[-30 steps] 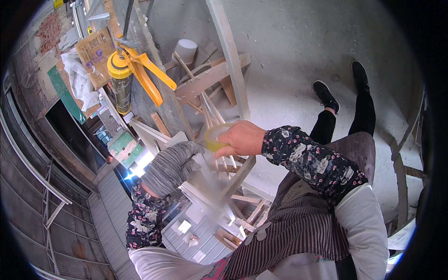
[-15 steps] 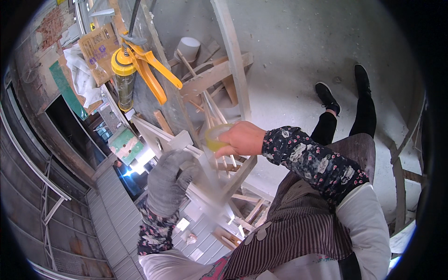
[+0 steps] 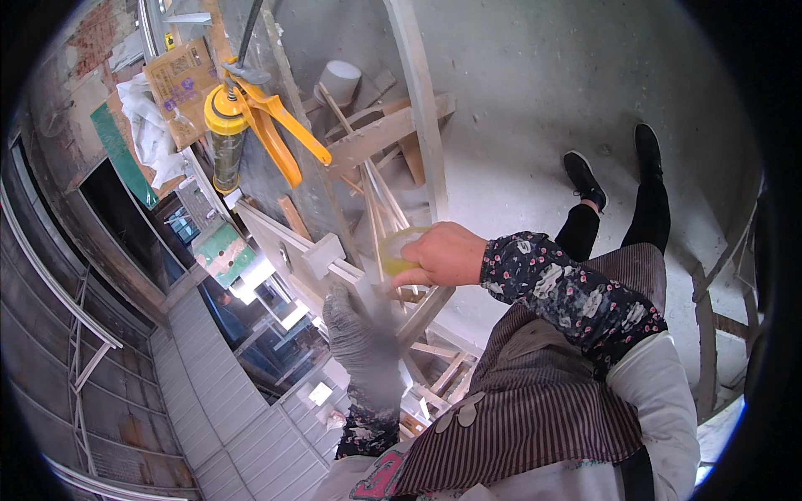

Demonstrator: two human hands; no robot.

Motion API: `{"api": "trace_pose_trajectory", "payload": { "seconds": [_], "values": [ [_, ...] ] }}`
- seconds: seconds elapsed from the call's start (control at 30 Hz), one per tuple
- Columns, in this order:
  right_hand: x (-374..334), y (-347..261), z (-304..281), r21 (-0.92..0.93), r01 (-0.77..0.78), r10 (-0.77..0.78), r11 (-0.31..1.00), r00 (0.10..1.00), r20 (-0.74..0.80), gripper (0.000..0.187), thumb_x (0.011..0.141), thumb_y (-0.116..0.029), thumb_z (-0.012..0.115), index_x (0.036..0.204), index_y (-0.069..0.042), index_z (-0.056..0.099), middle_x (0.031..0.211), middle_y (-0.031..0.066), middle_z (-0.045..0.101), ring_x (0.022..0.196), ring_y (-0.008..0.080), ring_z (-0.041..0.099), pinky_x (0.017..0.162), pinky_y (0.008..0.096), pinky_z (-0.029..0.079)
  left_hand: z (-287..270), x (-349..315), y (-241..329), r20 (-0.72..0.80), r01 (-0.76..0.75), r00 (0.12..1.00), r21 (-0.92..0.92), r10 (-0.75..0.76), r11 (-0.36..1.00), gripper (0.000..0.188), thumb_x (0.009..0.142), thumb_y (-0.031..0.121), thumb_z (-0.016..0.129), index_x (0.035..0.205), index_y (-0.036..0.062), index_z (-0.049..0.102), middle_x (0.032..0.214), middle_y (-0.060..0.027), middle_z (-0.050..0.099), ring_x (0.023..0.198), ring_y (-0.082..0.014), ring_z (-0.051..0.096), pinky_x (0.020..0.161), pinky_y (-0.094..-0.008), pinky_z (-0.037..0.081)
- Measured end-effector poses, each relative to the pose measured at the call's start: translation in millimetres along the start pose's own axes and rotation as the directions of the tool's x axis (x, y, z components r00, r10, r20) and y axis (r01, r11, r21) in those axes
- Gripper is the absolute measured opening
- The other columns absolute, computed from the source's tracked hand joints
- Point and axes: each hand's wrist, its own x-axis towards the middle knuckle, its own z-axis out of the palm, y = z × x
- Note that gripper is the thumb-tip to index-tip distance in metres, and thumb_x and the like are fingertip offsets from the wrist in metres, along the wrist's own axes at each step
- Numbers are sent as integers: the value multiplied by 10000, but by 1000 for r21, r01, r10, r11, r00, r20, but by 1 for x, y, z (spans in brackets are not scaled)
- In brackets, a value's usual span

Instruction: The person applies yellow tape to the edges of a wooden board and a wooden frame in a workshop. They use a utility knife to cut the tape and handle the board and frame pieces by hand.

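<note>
My bare right hand grips a roll of clear yellowish tape by its rim, fingers closed around it. To its left is my left hand in a grey knitted glove, at the near end of a long white frame piece. Motion smears part of the glove, so its grip is unclear. A white block-like end of the frame lies just beyond the glove. Floral sleeve covers are on both forearms.
A yellow caulking gun lies on the bench at upper left, beside a cardboard box and white plastic sheeting. Below stand wooden supports, loose strips and a white bucket. A wooden rack is at the right.
My left hand has moved right and slightly down along the white frame piece, toward my right hand. My right hand, with the tape, has shifted slightly right.
</note>
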Motion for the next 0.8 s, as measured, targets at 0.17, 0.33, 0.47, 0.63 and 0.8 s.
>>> {"api": "trace_pose_trajectory", "payload": {
  "seconds": [0.17, 0.33, 0.47, 0.63, 0.8],
  "values": [
    [0, 0, -3, 36, 11, -11, 999, 1000, 9, 556, 913, -572, 515, 860, -40, 669, 789, 167, 660, 768, 365, 652, 701, 446, 509, -3, 1, -1, -24, -31, 999, -18, 31, 999, 635, 771, 174, 825, 1281, -20, 499, 1213, -183, 539, 1088, -283, 616, 865, -348, 581],
    [0, 0, -3, 43, 57, -54, 997, 996, -66, 512, 907, -552, 551, 783, -66, 653, 676, 176, 619, 664, 400, 611, 625, 472, 485, -5, -1, 0, -51, -95, 994, -51, 92, 994, 643, 776, 185, 824, 1294, -18, 500, 1214, -187, 547, 1078, -288, 623, 868, -352, 579],
    [1, 1, -6, 15, 43, -43, 999, 999, 8, 526, 916, -537, 531, 854, -35, 673, 766, 164, 657, 751, 366, 653, 687, 450, 511, -5, -2, 1, -86, -139, 987, -8, 138, 990, 630, 782, 182, 819, 1294, -14, 509, 1206, -189, 554, 1075, -301, 627, 865, -359, 576],
    [3, 3, -5, -1, 68, -68, 998, 998, -7, 538, 912, -548, 535, 844, -33, 673, 749, 161, 655, 748, 365, 653, 681, 452, 510, -5, -3, 0, -120, -213, 971, -37, 208, 976, 624, 783, 170, 814, 1299, -9, 513, 1196, -185, 561, 1096, -298, 620, 862, -357, 578],
    [2, 3, -1, 13, 87, -87, 996, 995, -44, 549, 918, -557, 523, 840, -36, 677, 737, 153, 656, 736, 352, 654, 676, 448, 512, -4, -6, -4, -39, -55, 998, -125, 50, 991, 626, 792, 145, 807, 1322, -2, 509, 1213, -174, 559, 1102, -278, 618, 857, -354, 587]
  ]
}}
